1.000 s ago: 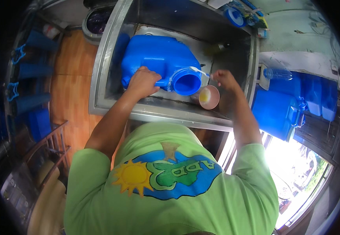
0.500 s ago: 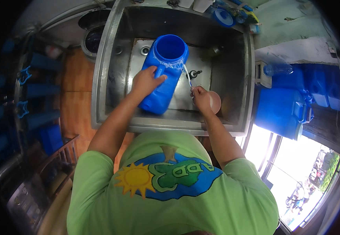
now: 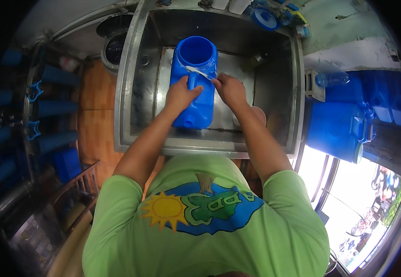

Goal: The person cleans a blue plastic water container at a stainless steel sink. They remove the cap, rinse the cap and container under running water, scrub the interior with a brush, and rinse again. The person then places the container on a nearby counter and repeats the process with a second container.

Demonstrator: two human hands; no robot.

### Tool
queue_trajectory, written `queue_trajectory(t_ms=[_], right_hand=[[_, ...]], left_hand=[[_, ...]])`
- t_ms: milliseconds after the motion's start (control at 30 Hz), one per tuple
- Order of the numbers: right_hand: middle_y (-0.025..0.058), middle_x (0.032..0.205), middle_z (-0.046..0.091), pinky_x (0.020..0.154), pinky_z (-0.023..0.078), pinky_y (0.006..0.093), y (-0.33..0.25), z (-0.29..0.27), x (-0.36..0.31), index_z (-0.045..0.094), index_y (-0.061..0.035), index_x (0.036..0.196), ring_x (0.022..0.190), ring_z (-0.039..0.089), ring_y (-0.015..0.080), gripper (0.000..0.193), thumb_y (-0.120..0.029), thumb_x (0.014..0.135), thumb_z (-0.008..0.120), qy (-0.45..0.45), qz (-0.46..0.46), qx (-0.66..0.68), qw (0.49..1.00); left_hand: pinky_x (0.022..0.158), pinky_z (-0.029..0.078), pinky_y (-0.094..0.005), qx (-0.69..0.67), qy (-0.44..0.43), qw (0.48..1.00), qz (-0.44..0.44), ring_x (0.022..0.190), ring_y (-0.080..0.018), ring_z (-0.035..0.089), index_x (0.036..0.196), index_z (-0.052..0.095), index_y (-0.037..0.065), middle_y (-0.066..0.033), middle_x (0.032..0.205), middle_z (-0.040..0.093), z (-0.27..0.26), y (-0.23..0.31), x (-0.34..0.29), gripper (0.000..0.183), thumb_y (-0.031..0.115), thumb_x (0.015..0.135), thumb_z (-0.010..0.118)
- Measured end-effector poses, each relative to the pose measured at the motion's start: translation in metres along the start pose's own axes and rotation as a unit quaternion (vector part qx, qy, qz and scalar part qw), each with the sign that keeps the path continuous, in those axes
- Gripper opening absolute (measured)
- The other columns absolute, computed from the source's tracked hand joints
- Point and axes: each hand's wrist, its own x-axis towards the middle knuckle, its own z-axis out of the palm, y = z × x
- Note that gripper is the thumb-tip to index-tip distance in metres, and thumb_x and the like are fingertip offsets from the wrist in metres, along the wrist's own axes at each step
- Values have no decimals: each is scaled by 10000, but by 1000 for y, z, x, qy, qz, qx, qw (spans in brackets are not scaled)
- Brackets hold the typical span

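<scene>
A large blue plastic jug (image 3: 199,108) lies in the steel sink (image 3: 131,97) with its wide open mouth pointing away from me. My left hand (image 3: 180,94) grips the jug's moulded handle on its upper side. My right hand (image 3: 230,90) rests on the jug's shoulder and pinches a thin white strip (image 3: 197,71) that runs across the neck. A small pinkish cup (image 3: 258,113) sits on the sink floor, partly hidden beneath my right forearm.
More blue jugs (image 3: 336,129) stand to the right of the sink, with a clear plastic bottle (image 3: 332,79) lying above them. A blue lid (image 3: 265,18) sits on the far rim. A dark round pot (image 3: 112,48) is at the left, beside shelves of blue containers (image 3: 57,108).
The jug turned from lying sideways to pointing its mouth away from me. My right hand let go of the pinkish cup and moved onto the jug's neck.
</scene>
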Motion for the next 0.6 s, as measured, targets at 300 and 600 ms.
queue_trajectory(t_ms=[300, 600], right_hand=[[161, 853, 717, 720, 531, 440, 39, 22, -35, 726, -58, 941, 794, 684, 357, 316, -368, 944, 663, 13, 87, 167, 982], [147, 701, 666, 650, 499, 368, 88, 0, -2, 723, -20, 900, 639, 633, 247, 371, -375, 961, 632, -75, 157, 234, 956]], left_hand=[[878, 555, -337, -200, -158, 967, -27, 973, -219, 712, 1291, 623, -14, -152, 1108, 729, -40, -39, 11, 483, 186, 867, 741], [884, 547, -319, -149, -217, 965, -12, 965, -197, 701, 1322, 603, -27, -139, 1101, 729, -64, -31, 19, 490, 126, 874, 729]])
